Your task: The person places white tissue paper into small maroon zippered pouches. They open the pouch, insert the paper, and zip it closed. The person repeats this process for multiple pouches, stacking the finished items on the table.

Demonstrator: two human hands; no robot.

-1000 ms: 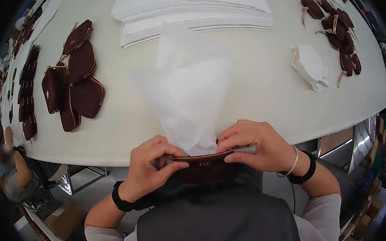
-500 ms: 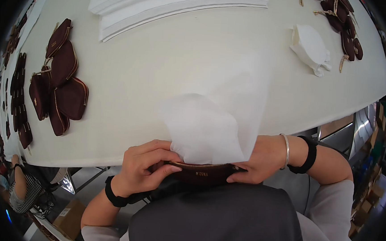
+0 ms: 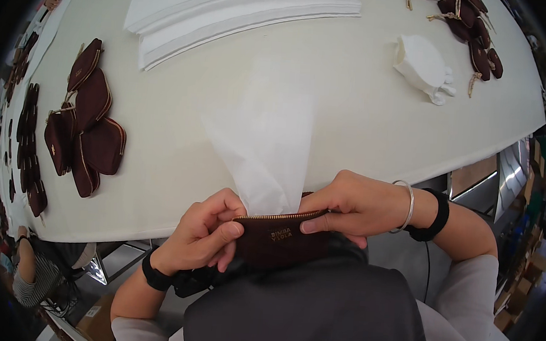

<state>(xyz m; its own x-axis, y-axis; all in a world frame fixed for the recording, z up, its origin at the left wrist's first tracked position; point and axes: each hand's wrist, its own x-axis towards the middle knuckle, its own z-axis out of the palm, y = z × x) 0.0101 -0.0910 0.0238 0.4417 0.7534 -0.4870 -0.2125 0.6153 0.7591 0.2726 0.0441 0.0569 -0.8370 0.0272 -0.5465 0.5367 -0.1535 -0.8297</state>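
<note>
Both my hands hold a dark burgundy zip pouch just off the table's near edge, above my dark apron. Its gold-toothed zip is undone, with gold lettering on the front. A sheet of thin white tissue paper stands up out of the mouth, its lower end gathered inside. My left hand pinches the pouch's left corner between thumb and fingers. At the right side, my right hand grips the rim, thumb on the front and fingers inside or behind, where they are partly hidden.
On the pale table, a stack of white sheets lies at the back. Several burgundy pouches sit left, more pouches far right. Nearby is a crumpled white wad. Another person's striped sleeve shows at lower left.
The pouch's front has turned up into fuller view. My right hand has moved left along the rim, its fingers deeper at the mouth. The tissue paper now looks narrower and more gathered.
</note>
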